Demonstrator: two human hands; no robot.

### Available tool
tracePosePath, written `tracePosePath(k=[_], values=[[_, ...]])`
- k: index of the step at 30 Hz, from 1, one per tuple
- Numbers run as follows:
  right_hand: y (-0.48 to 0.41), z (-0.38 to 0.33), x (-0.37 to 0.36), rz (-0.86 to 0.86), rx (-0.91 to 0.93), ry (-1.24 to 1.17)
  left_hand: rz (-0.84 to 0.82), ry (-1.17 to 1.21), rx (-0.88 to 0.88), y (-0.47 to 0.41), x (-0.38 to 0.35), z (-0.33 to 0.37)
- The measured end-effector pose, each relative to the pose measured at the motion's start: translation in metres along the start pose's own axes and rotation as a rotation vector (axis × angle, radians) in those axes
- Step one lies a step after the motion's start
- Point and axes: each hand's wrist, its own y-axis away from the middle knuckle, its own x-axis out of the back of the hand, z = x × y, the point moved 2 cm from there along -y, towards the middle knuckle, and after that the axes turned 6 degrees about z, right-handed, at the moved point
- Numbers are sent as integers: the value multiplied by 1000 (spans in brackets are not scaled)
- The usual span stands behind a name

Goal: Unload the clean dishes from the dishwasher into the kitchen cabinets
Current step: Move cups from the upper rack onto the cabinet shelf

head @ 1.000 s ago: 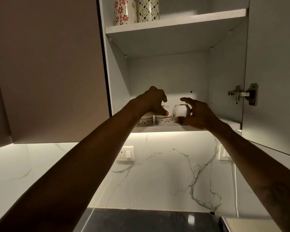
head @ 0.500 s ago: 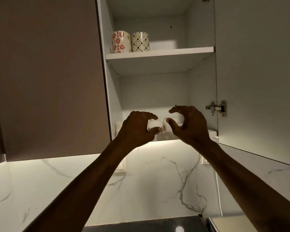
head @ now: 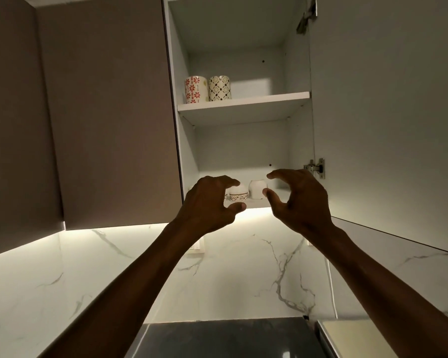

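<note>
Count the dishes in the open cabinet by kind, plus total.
Cups, upper shelf: 2 (red-flower cup, diamond-pattern cup)
Bowls, lower shelf: 2 (banded bowl, plain white bowl)
Total: 4 in clear view; the left hand hides part of the lower shelf, so more may sit there.

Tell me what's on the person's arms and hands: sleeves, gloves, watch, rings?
The left forearm and right forearm are bare to the frame edge, no sleeve in view. The left hand and right hand are ungloved; no watch, band or ring shows in this dim light.
</note>
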Motion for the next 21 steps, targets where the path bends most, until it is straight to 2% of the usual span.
tracePosePath(k=[5,11,18,21], values=[[15,-8,70,33,52,-35,31,17,36,30,25,68],[43,-12,170,120,150,-4,48,62,-7,71,44,171],[43,1,280,287,225,107,208,243,-130,63,66,292],[42,15,318,411,165,110,235,288,-177,61,60,332]])
